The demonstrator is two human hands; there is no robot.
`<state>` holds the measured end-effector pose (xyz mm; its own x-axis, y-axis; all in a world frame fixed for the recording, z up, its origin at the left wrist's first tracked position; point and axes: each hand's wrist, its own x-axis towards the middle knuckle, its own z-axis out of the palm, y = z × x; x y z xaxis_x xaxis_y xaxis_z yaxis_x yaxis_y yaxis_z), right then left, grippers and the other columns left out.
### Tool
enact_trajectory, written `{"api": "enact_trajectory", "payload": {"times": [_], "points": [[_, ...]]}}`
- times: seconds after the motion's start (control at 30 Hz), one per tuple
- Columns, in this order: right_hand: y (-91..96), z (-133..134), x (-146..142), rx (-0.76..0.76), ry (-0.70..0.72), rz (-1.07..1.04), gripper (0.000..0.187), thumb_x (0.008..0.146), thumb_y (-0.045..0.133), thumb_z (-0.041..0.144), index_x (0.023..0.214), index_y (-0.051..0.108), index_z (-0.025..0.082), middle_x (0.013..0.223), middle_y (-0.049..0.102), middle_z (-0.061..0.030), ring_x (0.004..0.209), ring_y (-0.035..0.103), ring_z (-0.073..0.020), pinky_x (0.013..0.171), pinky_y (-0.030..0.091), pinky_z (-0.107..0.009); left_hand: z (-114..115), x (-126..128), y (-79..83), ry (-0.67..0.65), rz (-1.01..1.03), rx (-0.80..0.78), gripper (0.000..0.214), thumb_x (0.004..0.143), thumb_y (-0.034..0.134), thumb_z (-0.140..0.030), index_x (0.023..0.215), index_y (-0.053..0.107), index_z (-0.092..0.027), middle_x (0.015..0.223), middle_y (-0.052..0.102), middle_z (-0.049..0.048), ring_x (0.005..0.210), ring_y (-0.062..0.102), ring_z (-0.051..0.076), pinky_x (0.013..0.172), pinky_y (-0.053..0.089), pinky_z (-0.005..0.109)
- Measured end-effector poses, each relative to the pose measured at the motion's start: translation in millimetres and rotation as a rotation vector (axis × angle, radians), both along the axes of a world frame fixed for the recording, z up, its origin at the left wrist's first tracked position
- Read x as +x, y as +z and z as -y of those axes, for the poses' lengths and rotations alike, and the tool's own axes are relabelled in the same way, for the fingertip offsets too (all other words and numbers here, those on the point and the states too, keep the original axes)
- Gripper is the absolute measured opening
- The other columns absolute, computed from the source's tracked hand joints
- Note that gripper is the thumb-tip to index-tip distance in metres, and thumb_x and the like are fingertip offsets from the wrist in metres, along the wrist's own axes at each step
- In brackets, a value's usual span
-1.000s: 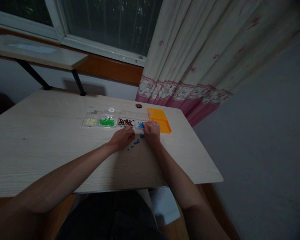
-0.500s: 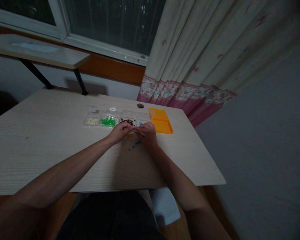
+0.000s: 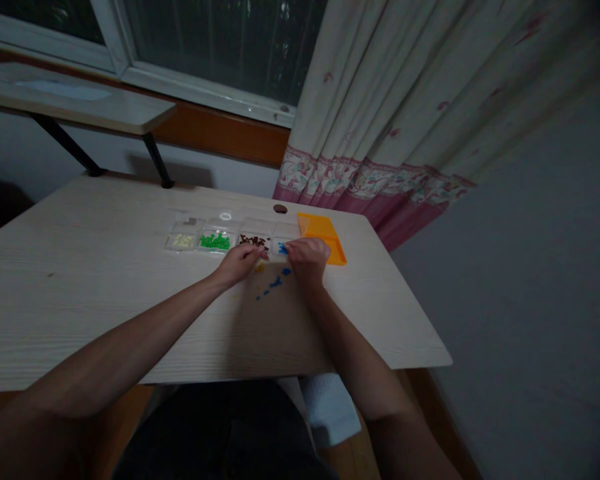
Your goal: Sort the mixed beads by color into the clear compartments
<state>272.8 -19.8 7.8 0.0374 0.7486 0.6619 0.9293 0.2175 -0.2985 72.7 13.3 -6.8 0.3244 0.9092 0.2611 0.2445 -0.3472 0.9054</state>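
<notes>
A clear sorting box (image 3: 195,229) lies on the pale wooden table (image 3: 105,280), with cream beads (image 3: 182,241), green beads (image 3: 215,242), brown beads (image 3: 253,241) and blue beads (image 3: 282,249) in separate compartments. My left hand (image 3: 240,262) rests with curled fingers at the brown compartment's front edge. My right hand (image 3: 309,257) is closed in a pinch beside the blue compartment; what it pinches is too small to make out. Loose blue beads (image 3: 273,283) lie scattered on the table between my hands, with a small yellow bit (image 3: 260,269) near my left fingers.
An orange tray (image 3: 323,236) sits just right of my right hand. A dark round hole (image 3: 280,209) is in the table behind the box. A curtain (image 3: 380,133) hangs at the back right, a window and a side shelf (image 3: 75,100) at the back left.
My right hand moved from near my left hand back to the blue compartment. My left hand lowered slightly toward the brown compartment. The camera shifted a little.
</notes>
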Motion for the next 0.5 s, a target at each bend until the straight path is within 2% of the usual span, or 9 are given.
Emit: {"api": "enact_trajectory", "payload": {"times": [0.07,0.13,0.37,0.43,0.5], "points": [[-4.8,-6,11,0.014,-0.113,-0.086,0.022,0.092,0.057,0.038,0.089,0.074,0.023,0.097,0.069,-0.0047,0.098,0.053,-0.0221,0.091,0.03,-0.039,1,0,-0.3,0.028,-0.009,-0.004,0.039,0.089,0.047,-0.047,0.081,0.073,-0.017,0.088,0.069,0.0047,0.089,0.062,0.019,0.087,0.047,0.031],[-10.2,-11,19,-0.014,-0.16,-0.13,0.022,0.091,0.057,0.038,0.091,0.074,0.023,0.098,0.068,-0.0054,0.097,0.052,-0.0221,0.089,0.03,-0.038,0,0,-1.3,0.035,-0.034,0.013,0.04,0.089,0.047,-0.047,0.08,0.073,-0.018,0.085,0.068,0.0045,0.087,0.062,0.019,0.085,0.047,0.031],[-20.5,-18,19,-0.112,-0.119,-0.099,0.025,0.093,0.054,0.037,0.095,0.074,0.023,0.101,0.067,-0.0065,0.098,0.05,-0.0228,0.086,0.032,-0.037,-3,-1,-5.5,-0.02,-0.11,0.098,0.039,0.091,0.046,-0.044,0.082,0.073,-0.018,0.084,0.067,0.0046,0.084,0.06,0.018,0.082,0.046,0.03],[-20.8,-18,19,-0.123,-0.125,-0.1,0.025,0.093,0.053,0.036,0.098,0.074,0.024,0.102,0.067,-0.0062,0.098,0.051,-0.0223,0.087,0.033,-0.036,-4,-3,-4.2,-0.09,-0.154,0.126,0.038,0.09,0.047,-0.045,0.083,0.074,-0.018,0.08,0.064,0.0043,0.081,0.058,0.017,0.079,0.046,0.029],[-20.6,-18,20,-0.128,-0.125,-0.097,0.024,0.093,0.054,0.036,0.099,0.074,0.024,0.102,0.067,-0.006,0.098,0.051,-0.0221,0.087,0.033,-0.036,-5,-7,-1.2,-0.216,-0.216,0.159,0.033,0.087,0.053,-0.044,0.084,0.074,-0.019,0.076,0.061,0.0033,0.075,0.054,0.016,0.073,0.044,0.027]]}}
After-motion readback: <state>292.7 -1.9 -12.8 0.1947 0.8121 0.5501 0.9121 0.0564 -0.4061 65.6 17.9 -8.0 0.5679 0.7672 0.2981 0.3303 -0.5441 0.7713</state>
